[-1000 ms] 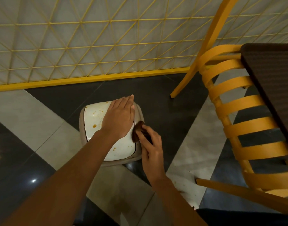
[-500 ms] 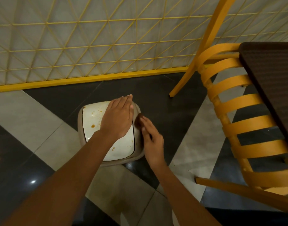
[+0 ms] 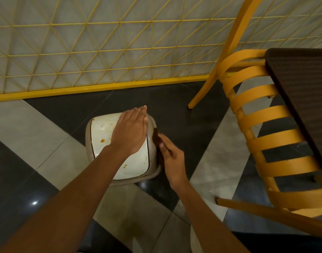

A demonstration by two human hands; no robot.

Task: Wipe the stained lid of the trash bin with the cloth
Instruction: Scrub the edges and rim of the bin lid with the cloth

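A beige trash bin (image 3: pixel 153 171) stands on the floor with a white lid (image 3: pixel 103 130) flecked with orange-brown stains. My left hand (image 3: pixel 130 130) lies flat on the lid's far right part, fingers straight and together. My right hand (image 3: pixel 172 157) presses a dark brown cloth (image 3: pixel 157 138) against the bin's right rim. Most of the cloth is hidden between my fingers and the bin's side.
A yellow slatted chair (image 3: pixel 262 114) stands close on the right, one leg (image 3: pixel 200 95) just beyond the bin. A dark table (image 3: pixel 302 84) sits at the right edge. A yellow wire partition (image 3: pixel 101 52) closes off the far side. The floor has dark and light tiles.
My right hand with the cloth has slid along the bin's right rim, away from me and back a little. My left hand has stayed flat on the lid.
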